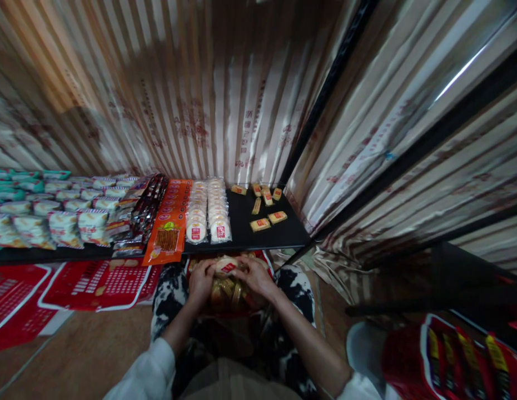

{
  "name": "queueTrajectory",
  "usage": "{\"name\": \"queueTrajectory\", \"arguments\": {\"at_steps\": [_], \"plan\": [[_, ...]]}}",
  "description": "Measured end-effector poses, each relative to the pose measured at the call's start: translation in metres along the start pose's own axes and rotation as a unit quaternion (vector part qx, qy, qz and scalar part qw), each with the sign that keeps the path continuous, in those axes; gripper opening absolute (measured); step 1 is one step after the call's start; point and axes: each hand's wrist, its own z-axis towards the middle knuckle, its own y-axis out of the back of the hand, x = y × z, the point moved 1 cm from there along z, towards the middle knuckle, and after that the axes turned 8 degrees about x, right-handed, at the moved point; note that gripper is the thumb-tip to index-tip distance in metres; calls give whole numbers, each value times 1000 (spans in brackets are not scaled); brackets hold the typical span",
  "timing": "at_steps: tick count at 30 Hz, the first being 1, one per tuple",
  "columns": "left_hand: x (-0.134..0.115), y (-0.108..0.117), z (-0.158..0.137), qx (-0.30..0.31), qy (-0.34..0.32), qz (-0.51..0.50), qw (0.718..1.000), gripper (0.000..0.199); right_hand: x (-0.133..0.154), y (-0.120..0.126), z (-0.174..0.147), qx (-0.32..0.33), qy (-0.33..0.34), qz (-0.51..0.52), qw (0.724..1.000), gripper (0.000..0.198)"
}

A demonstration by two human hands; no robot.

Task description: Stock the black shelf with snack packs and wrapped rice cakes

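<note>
Between my two hands is a round white packaged snack (225, 265) with a red label. My left hand (201, 278) grips its left side with curled fingers, and my right hand (257, 276) has its fingers closed on the right side. Directly below them, several yellow-wrapped pieces (227, 293) fill a red basket (267, 260) between my knees. On the black shelf (242, 239) just beyond, two rows of similar round packs (220, 229) stand stacked. Small yellow wrapped bars (259, 224) lie scattered at the shelf's right end.
Left along the shelf are an orange packet (167, 236), dark brown packets (148, 208) and rows of white packs (64, 228). Red baskets (95, 286) sit below left; another red basket (402, 355) holds packets at lower right. Black poles (325, 94) and striped sheeting (225, 111) stand behind.
</note>
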Motion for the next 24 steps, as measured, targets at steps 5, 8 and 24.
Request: {"name": "queueTrajectory", "arguments": {"at_steps": [5,8,24], "plan": [[12,4,3,-12,99,-213,972,20,2,-14,9,-5,-22,121,992,29],[16,6,-1,-22,115,-260,959,28,-1,-26,15,-14,-37,225,973,32],[0,28,-4,-51,191,-439,876,38,16,-51,35,-23,-47,316,947,39]]}}
